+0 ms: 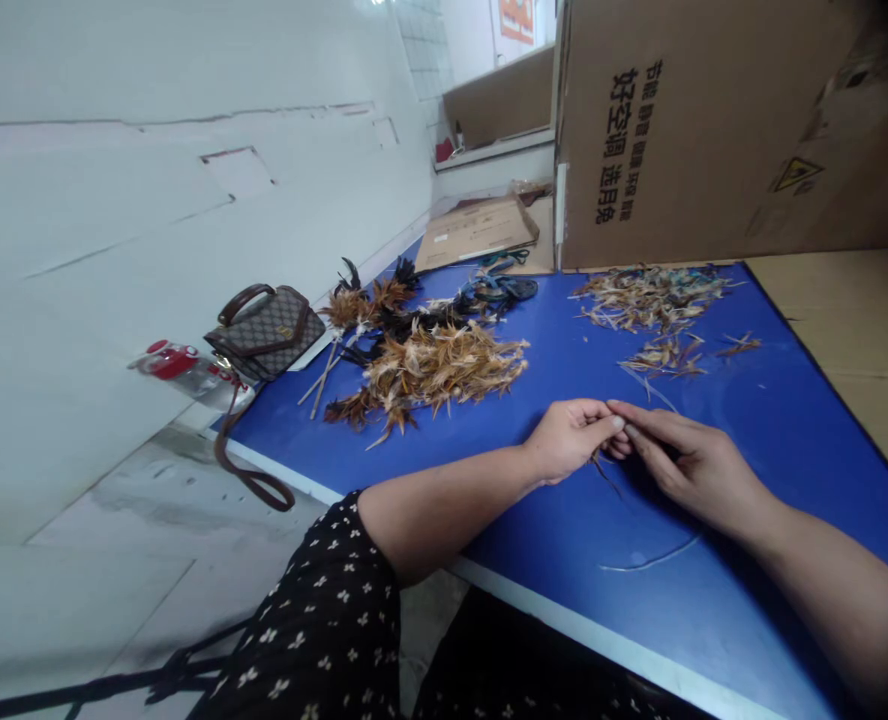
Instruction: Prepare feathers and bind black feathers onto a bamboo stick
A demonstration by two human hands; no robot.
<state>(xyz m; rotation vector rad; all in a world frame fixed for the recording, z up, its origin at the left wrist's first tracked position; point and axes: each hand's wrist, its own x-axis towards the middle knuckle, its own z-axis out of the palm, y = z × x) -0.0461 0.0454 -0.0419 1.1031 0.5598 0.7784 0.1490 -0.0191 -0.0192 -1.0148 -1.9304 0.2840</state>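
My left hand is closed, thumb pressed on the fingers, above the blue table. A thin brown strand pokes out below it; whether it is feather or cord is too small to tell. Fingertip to fingertip with it, my right hand makes a pinch; whatever lies in that pinch is hidden. A thin clear strand curves on the table below my right hand. Past my left hand lies a large pile of tan and brown feathers. Smaller feather scraps lie beyond my right hand.
A brown patterned handbag and a red-capped clear bottle stand at the left edge. Dark feather bunches and blue straps lie toward the back. Flat cardboard and a tall carton bound the far side.
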